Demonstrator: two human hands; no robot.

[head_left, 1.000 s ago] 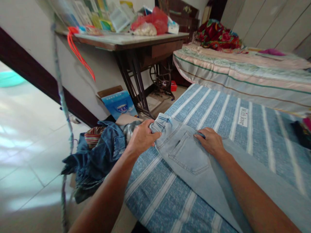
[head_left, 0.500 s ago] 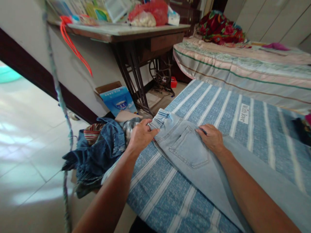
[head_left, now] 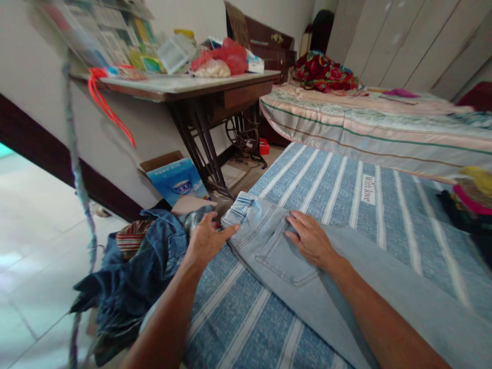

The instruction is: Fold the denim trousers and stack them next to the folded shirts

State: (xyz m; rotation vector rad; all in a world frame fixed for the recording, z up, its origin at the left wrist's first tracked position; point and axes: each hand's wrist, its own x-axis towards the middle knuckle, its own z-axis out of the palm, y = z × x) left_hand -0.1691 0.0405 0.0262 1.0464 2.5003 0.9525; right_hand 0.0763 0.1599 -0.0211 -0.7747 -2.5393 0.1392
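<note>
Light blue jeans [head_left: 277,238] lie spread on the striped bed cover, with a gathered elastic waistband [head_left: 239,207] at the far left and a back pocket facing up. My left hand [head_left: 207,238] is at the waistband's edge, thumb and fingers apart, the thumb tip touching or just over the denim. Across the pocket's upper right corner rests my right hand [head_left: 309,238], its fingers stretched out over the fabric. The legs run toward the lower right, partly hidden under my right forearm.
A heap of darker denim [head_left: 149,256] sits left of the bed cover [head_left: 246,287]. Behind it stand a blue box [head_left: 179,182] and a treadle sewing table [head_left: 169,89] bearing a red bag [head_left: 226,56]. Dark and colourful cloth [head_left: 471,197] lies at the right edge.
My left hand has loosened from the waistband, its fingers spreading. My right hand has gone from pinching the denim near the pocket to lying on it. The camera view has tilted up.
</note>
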